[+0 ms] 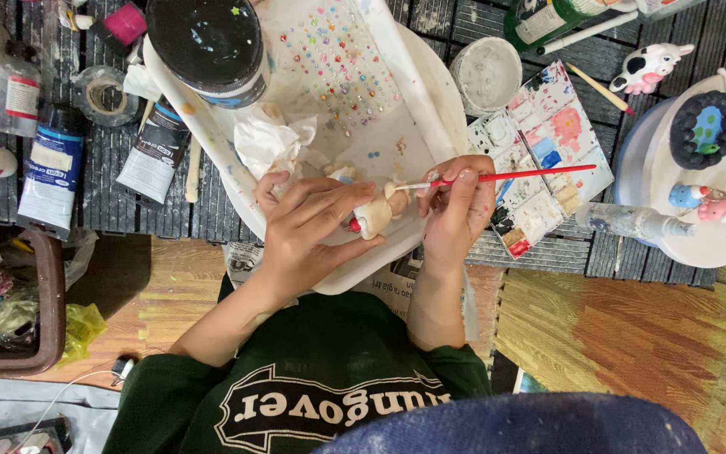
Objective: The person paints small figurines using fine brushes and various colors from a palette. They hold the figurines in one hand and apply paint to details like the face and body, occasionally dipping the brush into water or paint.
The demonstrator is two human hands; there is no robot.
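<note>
The left hand (308, 223) is closed around a small pale figurine (377, 214), fingers wrapped over its upper side and thumb beneath, holding it over the near edge of a white tray (430, 101). The right hand (455, 210) pinches a red-handled brush (514, 176) between thumb and fingertips, with the bristle end touching the figurine's top and the handle pointing away to the right. Most of the figurine's visible surface is bare cream or tan; a small red patch shows at its lower end beside the left thumb. Judged from this, painting is at an early to middle stage: one colour detail is on and large areas are uncoated. Just right of the brush hand lies a paint palette (548, 126) with wells of pink, blue, yellow and brown, many smeared from use. A sheet of coloured gems (338, 59) rests on the tray beyond the hands, next to crumpled tissue (266, 143). Well to the right, a round white stand (674, 168) carries finished painted pieces. Paint tubes (52, 172) lie at the left.
</note>
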